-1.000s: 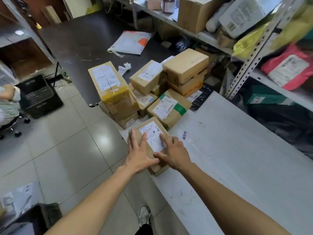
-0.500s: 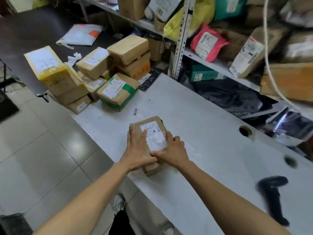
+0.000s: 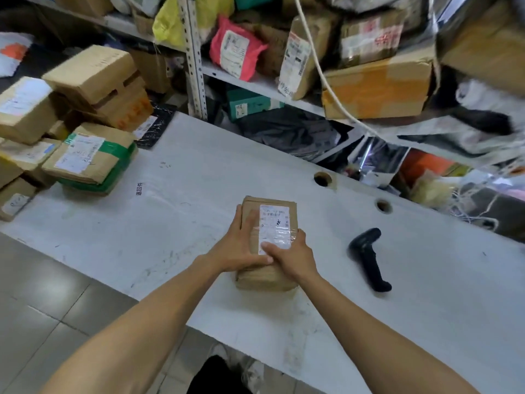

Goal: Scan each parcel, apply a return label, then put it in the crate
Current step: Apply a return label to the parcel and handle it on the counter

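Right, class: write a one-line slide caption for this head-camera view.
Both hands, left and right, hold a labelled cardboard parcel on the white table; black scanner lies beside it.

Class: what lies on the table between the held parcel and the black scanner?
Nothing: the head view shows bare white table between parcel and scanner.

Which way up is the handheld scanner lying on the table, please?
Tipped on its side: the scanner lies flat on the white table, unheld.
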Demonstrator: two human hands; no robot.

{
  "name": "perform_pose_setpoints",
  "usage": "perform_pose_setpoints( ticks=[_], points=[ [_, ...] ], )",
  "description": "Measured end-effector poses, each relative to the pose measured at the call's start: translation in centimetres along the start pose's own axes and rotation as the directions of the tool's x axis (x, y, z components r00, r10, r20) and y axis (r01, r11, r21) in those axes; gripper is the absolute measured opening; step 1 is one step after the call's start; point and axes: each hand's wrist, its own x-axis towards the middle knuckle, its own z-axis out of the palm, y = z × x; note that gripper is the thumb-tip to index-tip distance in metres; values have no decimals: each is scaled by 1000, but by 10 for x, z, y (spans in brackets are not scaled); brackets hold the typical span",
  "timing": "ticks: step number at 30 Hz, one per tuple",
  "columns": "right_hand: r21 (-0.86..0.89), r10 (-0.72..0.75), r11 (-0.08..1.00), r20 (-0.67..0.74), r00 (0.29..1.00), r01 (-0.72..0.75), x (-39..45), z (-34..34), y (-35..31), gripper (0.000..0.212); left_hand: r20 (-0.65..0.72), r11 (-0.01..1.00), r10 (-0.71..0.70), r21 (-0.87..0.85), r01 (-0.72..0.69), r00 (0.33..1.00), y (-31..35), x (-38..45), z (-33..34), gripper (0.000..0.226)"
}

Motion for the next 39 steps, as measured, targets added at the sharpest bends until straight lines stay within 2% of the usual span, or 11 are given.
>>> perform_pose_setpoints(
  ticks=[4, 9, 12, 15, 17, 21, 26, 29, 34, 37, 39],
  points=[
    [-43, 70, 996, -87, 994, -74, 6, -19, 8, 51, 43, 998, -32, -52, 35, 999, 19, 23, 10, 138],
    [-68, 111, 989, -211, 971, -128, 11, -49, 17, 53, -14, 970, -68, -233, 62, 998, 37, 28, 31, 136],
    [-47, 126, 988, -322, 938, -149, 17, -78, 31, 60, 24, 967, -55, -249, 59, 998, 42, 38, 36, 137],
    [-78, 119, 982, -448, 886, -171, 26, -111, 51, 45, 85, 972, -76, -215, 93, 993, 48, 50, 37, 139],
    [-131, 156, 959, -494, 855, -251, 31, -132, 66, 47, 114, 972, -97, -201, 119, 989, 54, 58, 40, 141],
    [-223, 301, 896, -330, 895, -383, 40, -156, 97, 62, 128, 971, -128, -185, 150, 983, 70, 68, 55, 146],
    [-337, 236, 908, -79, 969, -249, 50, -161, 125, 41, 112, 968, -138, -197, 158, 984, 83, 83, 80, 147],
    [-222, 207, 949, -88, 974, -222, 48, -165, 123, 44, 79, 966, -151, -201, 164, 985, 88, 89, 90, 145],
    [231, 222, 955, -139, 965, -187, 36, -190, 103, 26, 5, 959, -201, -205, 198, 980, 99, 94, 107, 151],
    [490, 188, 859, -29, 982, -150, 28, -209, 81, 24, -17, 948, -249, -211, 240, 968, 117, 87, 112, 145],
    [562, 160, 804, 108, 981, -193, 18, -218, 66, 29, -40, 943, -274, -206, 260, 961, 122, 85, 116, 136]
  ],
)
